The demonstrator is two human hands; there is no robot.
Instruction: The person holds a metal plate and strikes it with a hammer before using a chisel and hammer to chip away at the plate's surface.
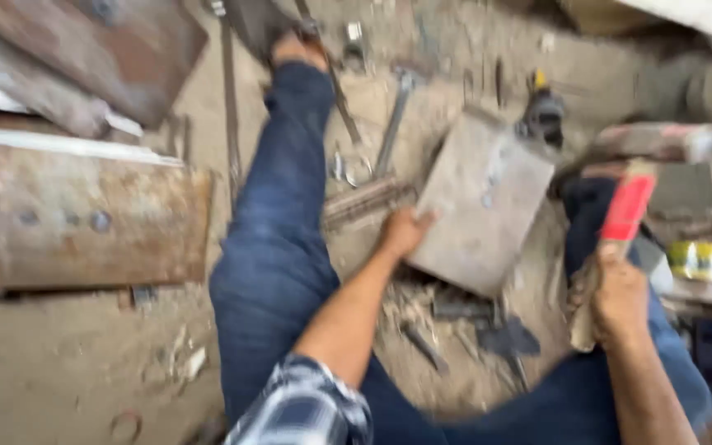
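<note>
I sit on a dusty floor with my legs in blue jeans stretched out. My left hand [402,232] grips the near left edge of a grey metal plate [488,194] that lies tilted on the ground between my legs. My right hand [617,298] is closed around the wooden handle of a hammer [630,206] with a red neck; its heavy head [653,142] is raised above the plate's right side. The frame is blurred by motion.
A rusty steel plate [92,218] with holes lies at left, more rusty sheets [84,58] behind it. Metal bars and a long tool [393,124] lie beyond the plate. An angle grinder [544,111] sits at the far right, scrap pieces [463,321] under the plate.
</note>
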